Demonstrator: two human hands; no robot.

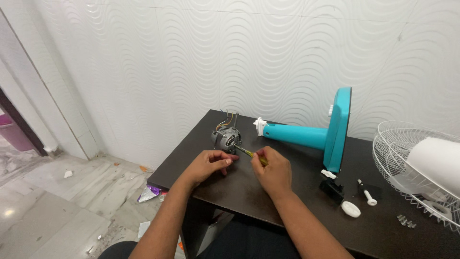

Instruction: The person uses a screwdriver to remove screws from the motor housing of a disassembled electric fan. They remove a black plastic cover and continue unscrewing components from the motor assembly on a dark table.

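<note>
Motor (226,138), grey with coloured wires sticking up, sits near the far left corner of the dark counter (268,192). Left hand (208,165) rests just in front of it, fingers curled and touching its base. Right hand (273,170) is clenched around a yellow-handled screwdriver (249,153), whose tip points at the motor. Behind lies a teal fan stand (316,134) on its side. Farther right lie a white knob (350,209) and a wire grille (407,163).
</note>
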